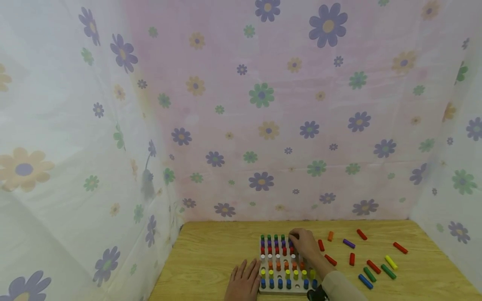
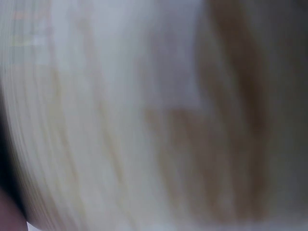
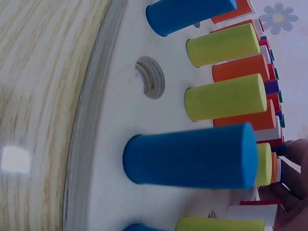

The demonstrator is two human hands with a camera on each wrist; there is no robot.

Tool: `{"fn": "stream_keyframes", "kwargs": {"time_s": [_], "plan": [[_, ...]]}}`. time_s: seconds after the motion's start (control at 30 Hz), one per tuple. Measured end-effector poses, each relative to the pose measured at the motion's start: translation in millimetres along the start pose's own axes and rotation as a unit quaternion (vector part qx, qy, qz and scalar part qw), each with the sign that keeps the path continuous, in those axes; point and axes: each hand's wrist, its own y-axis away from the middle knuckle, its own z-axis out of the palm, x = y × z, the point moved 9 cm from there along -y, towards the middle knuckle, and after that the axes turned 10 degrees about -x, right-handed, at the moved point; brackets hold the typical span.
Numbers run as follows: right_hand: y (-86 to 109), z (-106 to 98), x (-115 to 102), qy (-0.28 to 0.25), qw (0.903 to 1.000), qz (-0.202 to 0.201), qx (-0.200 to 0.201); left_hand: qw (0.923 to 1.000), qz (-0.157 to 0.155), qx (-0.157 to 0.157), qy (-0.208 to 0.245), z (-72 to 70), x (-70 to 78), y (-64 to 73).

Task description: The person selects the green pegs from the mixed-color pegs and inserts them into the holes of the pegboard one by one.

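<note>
A pale pegboard (image 1: 282,292) stands on the table with rows of coloured pegs, blue in front, then yellow, orange, white, red, purple and green at the back. My right hand (image 1: 306,246) reaches over its right side, thumb and fingers pinched together at the back green row; the peg there is mostly hidden by them. In the right wrist view those fingers (image 3: 288,190) show past a large blue peg (image 3: 192,156) and yellow pegs. My left hand (image 1: 245,281) rests with fingers extended beside the board's left edge. The left wrist view is a blur of wood grain.
Loose pegs lie scattered right of the board, among them a purple peg (image 1: 349,243), a yellow peg (image 1: 391,262), a blue peg (image 1: 365,281) and several red ones. A few board holes, such as the front-row hole (image 3: 153,78), hold no peg. Flowered cloth (image 1: 226,175) encloses the table.
</note>
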Motion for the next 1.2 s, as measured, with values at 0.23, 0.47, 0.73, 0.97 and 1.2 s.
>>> {"fn": "stream_keyframes", "kwargs": {"time_s": [0.23,0.47,0.73,0.97,1.2], "plan": [[5.6,-10.6,-1.9,0.012,0.9999,0.004,0.009,1.0,0.0,-0.004,0.008,-3.9,2.0,1.9],[19.7,-27.5,-10.1,0.013,0.9995,-0.024,0.016,0.9998,-0.009,-0.017,0.006,-6.0,2.4,-0.2],[42.0,-46.3,-9.2,0.026,0.9994,-0.021,0.006,0.9998,0.003,-0.015,0.009,-3.8,2.6,1.2],[55.3,-58.1,3.0,0.033,0.9992,-0.01,-0.018,0.9999,0.009,-0.002,0.011,-1.0,-1.4,2.8],[70.7,-72.2,13.1,0.037,0.9986,-0.032,-0.018,0.9999,0.013,0.0,0.009,-3.1,1.8,2.5]]}}
